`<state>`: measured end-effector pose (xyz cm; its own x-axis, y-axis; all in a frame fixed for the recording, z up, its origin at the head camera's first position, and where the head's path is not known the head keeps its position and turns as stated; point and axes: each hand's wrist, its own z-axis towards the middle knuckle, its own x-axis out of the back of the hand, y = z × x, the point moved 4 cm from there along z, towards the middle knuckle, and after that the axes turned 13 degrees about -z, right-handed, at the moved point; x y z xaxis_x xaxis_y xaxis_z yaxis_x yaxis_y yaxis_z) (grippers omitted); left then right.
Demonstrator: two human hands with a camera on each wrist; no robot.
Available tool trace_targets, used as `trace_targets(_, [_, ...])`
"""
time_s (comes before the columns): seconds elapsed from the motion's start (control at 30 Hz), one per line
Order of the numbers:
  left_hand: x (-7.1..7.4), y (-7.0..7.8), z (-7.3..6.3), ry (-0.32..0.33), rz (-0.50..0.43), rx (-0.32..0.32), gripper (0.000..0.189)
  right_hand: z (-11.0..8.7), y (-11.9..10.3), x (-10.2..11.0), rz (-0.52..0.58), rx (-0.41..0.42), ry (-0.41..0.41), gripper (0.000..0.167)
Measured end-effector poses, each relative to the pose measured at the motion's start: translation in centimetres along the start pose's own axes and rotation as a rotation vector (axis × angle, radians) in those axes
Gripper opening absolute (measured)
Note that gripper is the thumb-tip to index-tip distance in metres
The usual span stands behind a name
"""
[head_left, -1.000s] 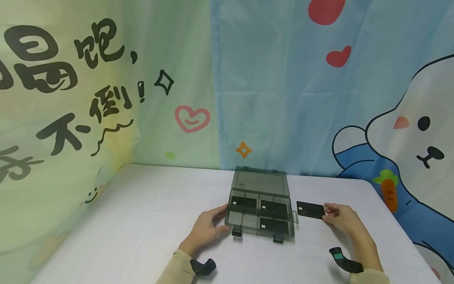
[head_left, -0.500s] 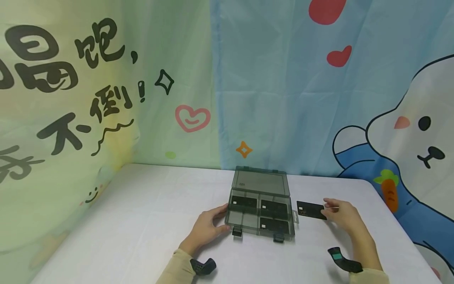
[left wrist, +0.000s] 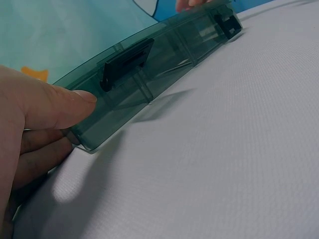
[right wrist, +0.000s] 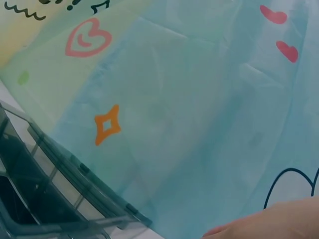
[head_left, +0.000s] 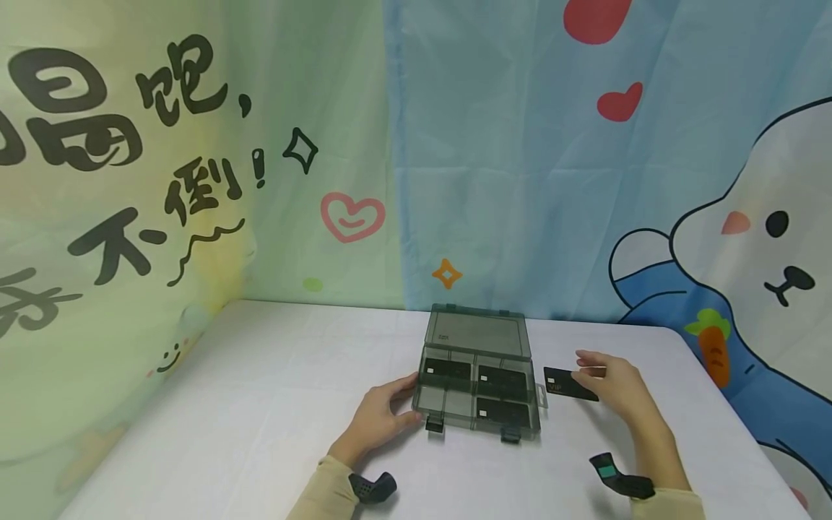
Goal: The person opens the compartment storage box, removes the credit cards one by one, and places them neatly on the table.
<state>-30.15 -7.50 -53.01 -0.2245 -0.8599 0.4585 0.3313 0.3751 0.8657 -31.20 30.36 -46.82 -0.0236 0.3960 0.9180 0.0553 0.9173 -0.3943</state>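
A translucent dark-green plastic box [head_left: 455,404] lies on the table with its lid [head_left: 477,336] folded back. Black cards sit in its compartments: one at upper left [head_left: 447,370], one at upper right [head_left: 502,380], one at lower right [head_left: 503,413]. My left hand [head_left: 377,419] grips the box's left front corner; the left wrist view shows the thumb [left wrist: 75,107] against the front wall and fingers round the side. A black card marked VIP [head_left: 562,384] lies right of the box. Over its right part is my right hand [head_left: 614,386], thumb and forefinger apart.
A white-covered table [head_left: 260,390] carries the box. Two dark latches, left [head_left: 434,425] and right [head_left: 510,435], hang at the box's front, and a small handle [head_left: 542,397] juts from its right side. A printed cloth [head_left: 494,180] hangs behind the table.
My right hand has shifted left from the VIP card's right edge to above the card. The card has stayed nearly in place. My left hand and the box have not moved.
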Motion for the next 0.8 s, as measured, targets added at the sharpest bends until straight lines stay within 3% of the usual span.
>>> trace_targets(0.1, [0.0,0.0,0.0,0.000,0.003,0.000,0.071,-0.1,-0.8,-0.1,0.001,-0.011,0.008,0.055])
trace_targets(0.33, [0.0,-0.1,0.0,-0.002,0.003,0.004,0.071,-0.2,-2.4,0.0,-0.004,0.078,0.038,0.052])
trace_targets(0.8, [0.0,-0.1,0.0,-0.003,0.010,0.006,0.071,-0.3,-5.2,-0.9,0.043,0.123,0.046,0.048])
